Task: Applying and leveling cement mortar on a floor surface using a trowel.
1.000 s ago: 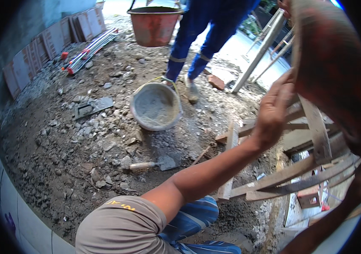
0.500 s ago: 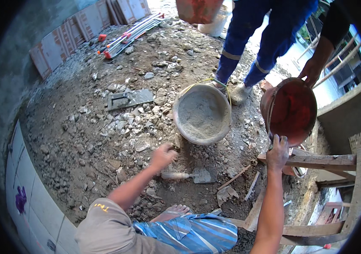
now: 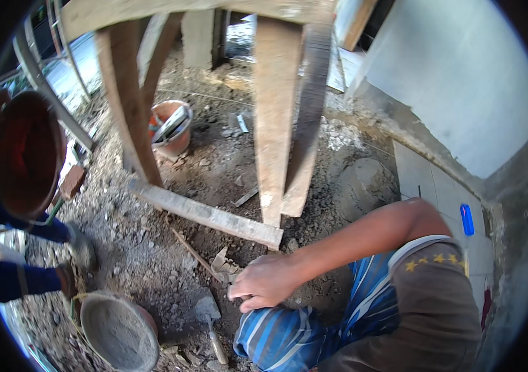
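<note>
My left hand (image 3: 267,282) rests on my knee, which is covered by blue striped shorts (image 3: 289,335); its fingers are loosely curled and hold nothing. My arm runs in from the brown sleeve at the lower right. Just left of the hand, a trowel (image 3: 208,313) lies on the rubble. A round pan of grey mortar (image 3: 118,332) sits further left at the bottom edge. A large empty orange bucket (image 3: 22,155) hangs at the left edge beside a person in blue (image 3: 10,279). My right hand is out of the picture.
A wooden trestle (image 3: 273,124) stands over the rubble, with a plank (image 3: 205,214) lying across its foot. A small orange bucket holding tools (image 3: 171,127) sits behind it. White tiles (image 3: 431,186) with a blue object (image 3: 466,219) line the wall base on the right.
The view has swung round to the right, so the mortar pan and the person in blue now sit at the left. My left hand has come off the ground onto my knee. My right hand has left the picture.
</note>
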The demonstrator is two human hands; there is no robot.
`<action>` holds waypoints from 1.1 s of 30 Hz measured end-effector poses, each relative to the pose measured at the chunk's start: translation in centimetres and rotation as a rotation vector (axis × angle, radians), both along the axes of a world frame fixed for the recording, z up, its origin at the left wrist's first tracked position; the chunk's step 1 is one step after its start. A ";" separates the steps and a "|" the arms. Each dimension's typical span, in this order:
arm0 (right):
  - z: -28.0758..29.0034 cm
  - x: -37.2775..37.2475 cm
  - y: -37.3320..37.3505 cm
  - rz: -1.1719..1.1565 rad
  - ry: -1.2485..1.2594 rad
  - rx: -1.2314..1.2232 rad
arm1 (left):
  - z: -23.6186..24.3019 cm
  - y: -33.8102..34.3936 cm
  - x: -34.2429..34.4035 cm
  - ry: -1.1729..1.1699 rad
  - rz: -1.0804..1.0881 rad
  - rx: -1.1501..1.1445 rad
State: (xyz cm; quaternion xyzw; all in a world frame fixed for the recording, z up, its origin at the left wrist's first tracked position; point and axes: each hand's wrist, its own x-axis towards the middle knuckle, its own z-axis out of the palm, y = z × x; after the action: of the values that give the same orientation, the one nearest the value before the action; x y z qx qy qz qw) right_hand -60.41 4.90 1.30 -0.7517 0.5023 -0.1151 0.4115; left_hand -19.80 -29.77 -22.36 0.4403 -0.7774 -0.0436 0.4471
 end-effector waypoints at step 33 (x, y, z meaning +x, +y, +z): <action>-1.6 -40.0 33.9 -1.370 -0.613 -0.505 | 25.0 56.9 -72.3 0.009 -1.082 0.724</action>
State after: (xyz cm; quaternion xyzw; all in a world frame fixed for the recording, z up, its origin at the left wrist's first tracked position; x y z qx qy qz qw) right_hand -100.45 38.76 -0.27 -0.2805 0.6762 -0.6553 0.1862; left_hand -92.11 27.11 2.69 0.1092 -0.8234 -0.5239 0.1886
